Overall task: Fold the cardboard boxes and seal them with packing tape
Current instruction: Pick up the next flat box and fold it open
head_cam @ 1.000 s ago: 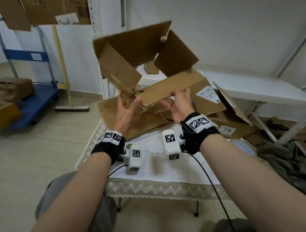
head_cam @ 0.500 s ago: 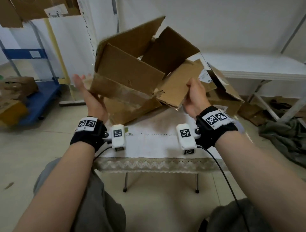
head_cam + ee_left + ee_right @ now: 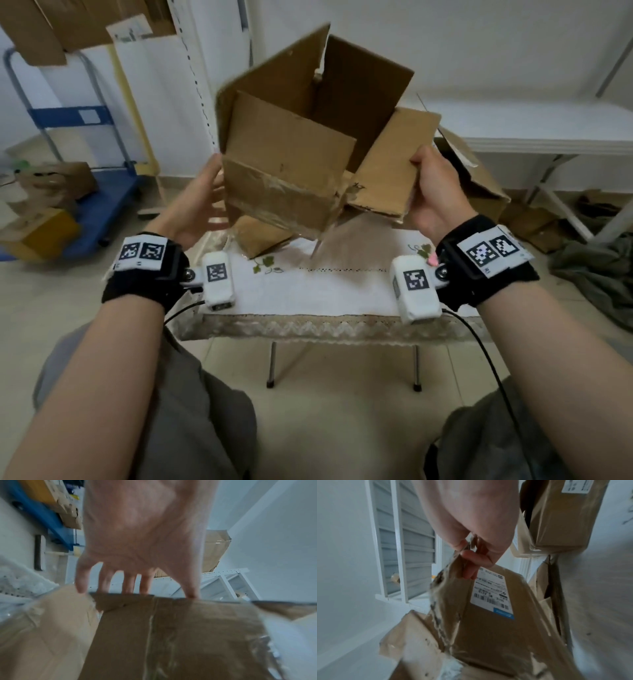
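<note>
A worn brown cardboard box (image 3: pixel 291 161) with old clear tape on it hangs tilted in the air above the small table, its flaps splayed. My right hand (image 3: pixel 433 192) pinches the edge of the right flap (image 3: pixel 387 171); the right wrist view shows thumb and fingers (image 3: pixel 471 566) clamped on that flap (image 3: pixel 488 628) beside a white shipping label (image 3: pixel 491 593). My left hand (image 3: pixel 202 198) is spread flat against the box's left side. In the left wrist view its straight fingers (image 3: pixel 130 584) reach over the top edge of the box (image 3: pixel 171 635).
A small table with a white lace cloth (image 3: pixel 325 291) stands below the box, flattened cardboard (image 3: pixel 260 236) on its far side. More used boxes (image 3: pixel 479 181) sit to the right by a white table (image 3: pixel 548 137). A blue cart (image 3: pixel 85 205) with boxes stands left.
The box has swung upright and closer to me. My left hand has come in from the open air to the box's left side. The right hand keeps its pinch on the flap.
</note>
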### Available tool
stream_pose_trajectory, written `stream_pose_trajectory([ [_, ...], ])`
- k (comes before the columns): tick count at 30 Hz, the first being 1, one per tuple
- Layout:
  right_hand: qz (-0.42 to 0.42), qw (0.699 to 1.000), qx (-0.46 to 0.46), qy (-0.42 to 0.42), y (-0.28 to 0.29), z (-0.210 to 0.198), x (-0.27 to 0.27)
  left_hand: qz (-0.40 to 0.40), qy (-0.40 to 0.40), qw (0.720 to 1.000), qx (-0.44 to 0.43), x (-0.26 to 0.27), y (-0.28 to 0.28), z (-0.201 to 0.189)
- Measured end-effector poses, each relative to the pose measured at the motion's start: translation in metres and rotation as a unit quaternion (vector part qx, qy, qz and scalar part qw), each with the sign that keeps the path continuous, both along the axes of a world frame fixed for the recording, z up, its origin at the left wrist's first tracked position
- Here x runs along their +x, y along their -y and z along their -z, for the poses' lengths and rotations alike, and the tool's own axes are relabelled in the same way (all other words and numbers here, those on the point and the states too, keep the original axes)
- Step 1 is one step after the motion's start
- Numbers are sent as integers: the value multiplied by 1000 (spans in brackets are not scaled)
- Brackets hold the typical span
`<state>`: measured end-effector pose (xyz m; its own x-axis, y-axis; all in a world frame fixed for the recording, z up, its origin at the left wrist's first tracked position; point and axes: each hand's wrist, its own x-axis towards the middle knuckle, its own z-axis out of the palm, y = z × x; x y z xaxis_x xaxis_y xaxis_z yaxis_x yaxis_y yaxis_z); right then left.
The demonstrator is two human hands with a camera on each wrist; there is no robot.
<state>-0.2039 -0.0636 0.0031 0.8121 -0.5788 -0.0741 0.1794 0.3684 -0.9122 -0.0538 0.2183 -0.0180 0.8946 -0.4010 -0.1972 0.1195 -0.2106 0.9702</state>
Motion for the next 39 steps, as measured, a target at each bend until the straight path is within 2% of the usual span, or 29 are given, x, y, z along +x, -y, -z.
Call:
stream_pose_trajectory([
  [3,13,999,-4,-44,2,-7,-5,88,-60,994,17,-16,11,-2],
  [7,-22,996,-1,-81,1,-12,-12,99,-89,991,-26,-25,21,-2],
  [9,-73,995,10,-69,1,-13,-14,109,-91,989,-49,-23,20,-2],
  [12,-134,991,30,5,5,-14,-14,127,-69,983,-108,-20,18,-4],
  [15,-151,988,-14,21,2,-19,-10,148,-10,979,-136,-22,19,-11],
  [19,-127,986,-101,42,-9,-19,-2,63,159,979,-109,-27,33,-13],
  [22,-83,984,-143,69,-15,-16,1,20,308,945,-111,-33,43,-8],
  [24,-62,983,-158,72,-17,-14,3,7,357,928,-101,-33,47,-6],
  [28,-19,984,-174,38,-19,-13,4,-31,324,936,-137,-30,46,-10],
  [32,4,987,-154,49,-9,-9,3,-106,351,927,-82,-27,44,-8],
  [36,-3,986,-161,43,-3,-12,1,-107,335,933,-81,-25,44,-8],
  [39,6,984,-173,34,-2,-14,0,-79,308,942,-104,-21,40,-8],
])
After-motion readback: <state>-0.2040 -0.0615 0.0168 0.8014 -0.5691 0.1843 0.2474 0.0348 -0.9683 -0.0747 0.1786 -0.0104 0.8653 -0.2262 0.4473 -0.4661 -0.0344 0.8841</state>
